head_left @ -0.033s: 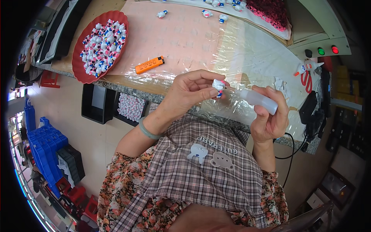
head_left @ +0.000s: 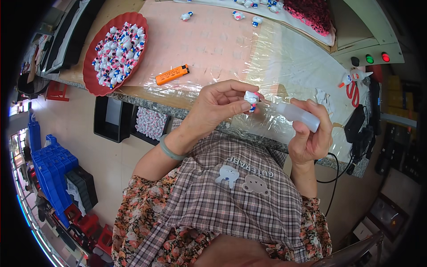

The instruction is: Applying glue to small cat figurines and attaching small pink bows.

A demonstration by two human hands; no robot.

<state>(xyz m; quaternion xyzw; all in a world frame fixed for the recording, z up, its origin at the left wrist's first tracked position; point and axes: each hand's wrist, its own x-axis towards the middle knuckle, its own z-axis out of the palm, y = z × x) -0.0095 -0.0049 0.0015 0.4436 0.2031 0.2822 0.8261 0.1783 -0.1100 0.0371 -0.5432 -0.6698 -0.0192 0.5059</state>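
Between thumb and fingers, my left hand [head_left: 218, 107] pinches a small white cat figurine [head_left: 251, 99] with pink and blue parts. A translucent white squeeze bottle [head_left: 299, 116] is gripped in my right hand [head_left: 313, 133], tilted so that its thin nozzle points left at the figurine. The nozzle tip is right beside the figurine; whether it touches cannot be made out. Both hands are above the near edge of the plastic-covered table [head_left: 213, 49]. An orange lighter [head_left: 172, 74] lies on the table, beyond my left hand.
A red scalloped tray [head_left: 89, 73] full of figurines stands at the left. Loose figurines [head_left: 238, 15] lie at the back. Red-handled scissors [head_left: 352, 94] and a small glue bottle [head_left: 358, 75] are at the right, near a machine with green and red buttons [head_left: 377, 58]. Black bins [head_left: 111, 120] sit below the table.
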